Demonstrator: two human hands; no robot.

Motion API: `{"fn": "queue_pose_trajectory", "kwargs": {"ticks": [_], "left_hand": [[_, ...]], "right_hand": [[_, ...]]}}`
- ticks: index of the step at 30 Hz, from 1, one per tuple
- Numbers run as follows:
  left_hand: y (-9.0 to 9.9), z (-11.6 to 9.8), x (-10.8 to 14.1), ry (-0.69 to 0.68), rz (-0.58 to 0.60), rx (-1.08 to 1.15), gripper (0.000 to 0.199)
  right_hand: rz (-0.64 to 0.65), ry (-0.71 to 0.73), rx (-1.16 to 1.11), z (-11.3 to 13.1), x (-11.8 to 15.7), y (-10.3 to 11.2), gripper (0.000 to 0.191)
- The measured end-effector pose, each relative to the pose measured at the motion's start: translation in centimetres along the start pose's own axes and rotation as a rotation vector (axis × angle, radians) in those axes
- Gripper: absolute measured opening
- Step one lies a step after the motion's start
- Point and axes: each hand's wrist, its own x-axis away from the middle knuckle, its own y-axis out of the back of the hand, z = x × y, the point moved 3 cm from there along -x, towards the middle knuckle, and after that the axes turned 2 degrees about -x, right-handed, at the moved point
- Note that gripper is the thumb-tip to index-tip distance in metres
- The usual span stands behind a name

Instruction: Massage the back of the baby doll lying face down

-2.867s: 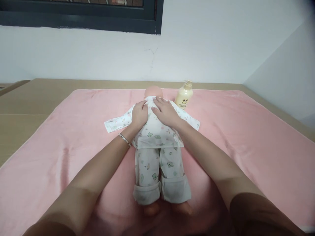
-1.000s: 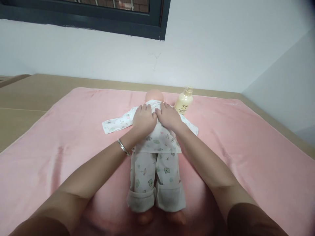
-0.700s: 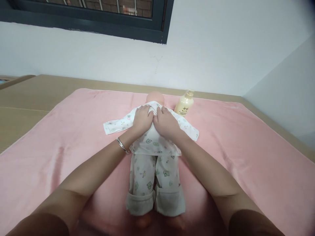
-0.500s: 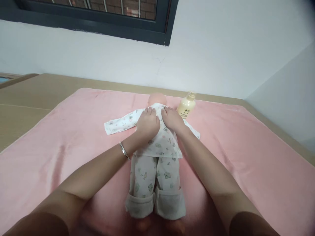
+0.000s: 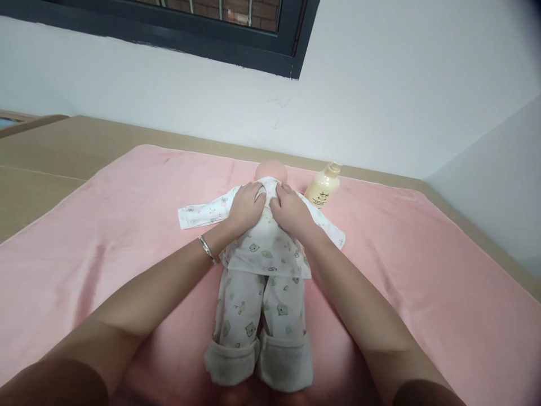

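Observation:
A baby doll lies stretched out, its bald head [image 5: 271,170] at the far end. It wears a white printed shirt [image 5: 270,248] and matching trousers [image 5: 281,310] with turned-up cuffs. My left hand [image 5: 247,207] rests on the left upper part of the shirt, fingers laid along the shoulder and thumb apart. Opposite it, my right hand [image 5: 291,210] lies on the right upper part, fingertips near the neckline. Both sleeves spread out sideways. My palms hide part of the shirt, and the doll's feet are dim at the bottom edge.
A cream pump bottle [image 5: 323,186] stands just beyond the right sleeve. Under the doll spreads a pink blanket [image 5: 139,225] on a wooden surface [image 5: 101,141]. A white wall [image 5: 190,96] and a dark window frame [image 5: 236,48] are behind.
The camera view has shifted slightly. My hands have moved a little on the shirt, their thumbs closer to its middle, and the fabric sits differently under them.

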Motion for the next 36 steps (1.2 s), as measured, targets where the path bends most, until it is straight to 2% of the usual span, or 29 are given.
{"fn": "queue_pose_trajectory", "kwargs": {"ticks": [5, 9, 14, 16, 19, 22, 27, 31, 33, 36], "left_hand": [[0.2, -0.2, 0.0, 0.024, 0.002, -0.042, 0.049], [0.5, -1.3, 0.6, 0.007, 0.044, -0.196, 0.045], [0.5, -2.9, 1.8, -0.142, 0.046, -0.381, 0.043], [0.6, -2.7, 1.6, -0.124, 0.070, -0.346, 0.040], [1.1, -1.6, 0.6, -0.021, 0.130, -0.205, 0.038], [1.4, -0.7, -0.2, 0.039, 0.139, -0.114, 0.040], [1.0, -1.9, 0.8, -0.025, 0.135, -0.296, 0.047], [1.0, -3.6, 2.0, -0.114, 0.148, -0.380, 0.047], [1.2, -3.6, 1.8, -0.083, 0.161, -0.324, 0.043], [1.7, -2.4, 0.8, 0.019, 0.167, -0.192, 0.036]], "right_hand": [[-0.013, -0.010, -0.055, -1.5, -1.1, -0.4, 0.055], [0.009, 0.021, -0.077, -1.8, -1.0, -0.3, 0.053], [0.048, 0.047, -0.056, -1.7, -0.8, 0.4, 0.045], [0.068, 0.055, 0.040, -1.0, -0.3, 0.9, 0.044], [0.115, 0.068, 0.199, 0.4, 0.8, 1.8, 0.043], [0.147, 0.073, 0.289, 1.5, 1.8, 2.5, 0.039], [0.131, -0.031, 0.153, 0.8, 0.9, 1.8, 0.044], [0.073, -0.017, 0.104, -0.2, -0.2, 0.8, 0.047], [0.061, -0.004, 0.125, 0.0, 0.1, 0.7, 0.048], [0.052, 0.036, 0.183, 1.2, 1.4, 0.9, 0.046]]}}
